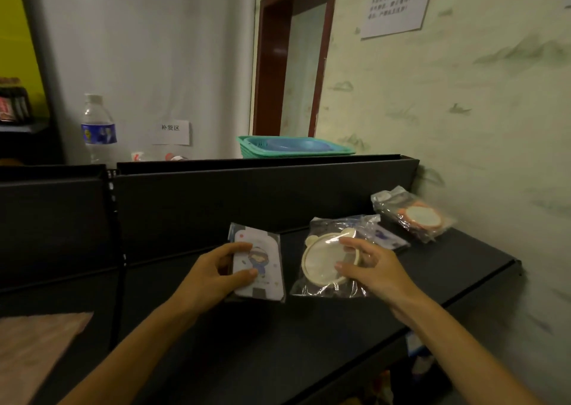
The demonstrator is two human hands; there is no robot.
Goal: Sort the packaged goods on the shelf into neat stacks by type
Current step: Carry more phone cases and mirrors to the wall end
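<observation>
On the black shelf (309,327) my left hand (213,275) grips a flat white packet with a cartoon figure (262,268), thumb and fingers curled round its left edge. My right hand (367,268) pinches a clear bag holding a cream round mirror with ears (321,259). Under that bag's far corner lies another flat packet with a purple print (386,237). Further back right, by the wall, sits a clear bag with an orange round mirror (417,216).
A black back panel (247,194) rises behind the shelf. On top of it stand a water bottle (99,129) and a stack of teal baskets (293,148). The wall closes the right side. A brown surface (34,343) lies at the lower left.
</observation>
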